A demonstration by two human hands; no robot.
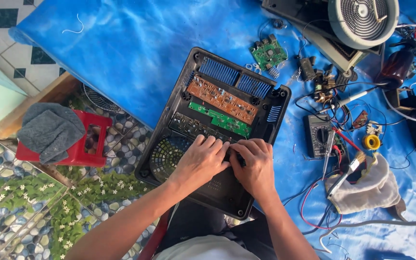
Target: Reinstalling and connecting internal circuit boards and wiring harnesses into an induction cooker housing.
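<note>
At the near edge of the blue-covered tabletop (pixel 121 53), overhanging it slightly toward the person's lap, lies the opened black appliance housing (pixel 217 188) — a shallow plastic shell with an orange circuit board (pixel 222 98), a green circuit board (pixel 220 119) below it, blue finned vents (pixel 220 72) at its far end and a round fan grille (pixel 165 156) at its near left. Both hands rest side by side on its middle. The left hand (pixel 199 161) has its fingers curled down onto a dark strip of parts; the right hand (pixel 253 166) presses its fingers together on the same spot, thumbs almost touching. Whether either pinches something small I cannot tell — the fingertips hide it.

The shell looks light but stiff, and the boards fragile; the rim or corners seem the safe places to hold, not the components.

To the right lie a black multimeter (pixel 318 136), a soldering iron (pixel 350 100), a yellow tape roll (pixel 371 142) and a cream cloth (pixel 374 188) with a brush. Near the far edge sit a small loose green board (pixel 268 53) and a coiled heating plate (pixel 362 19). Left, off the tabletop, stands a red stool (pixel 90 144) with a grey rag (pixel 49 130).
</note>
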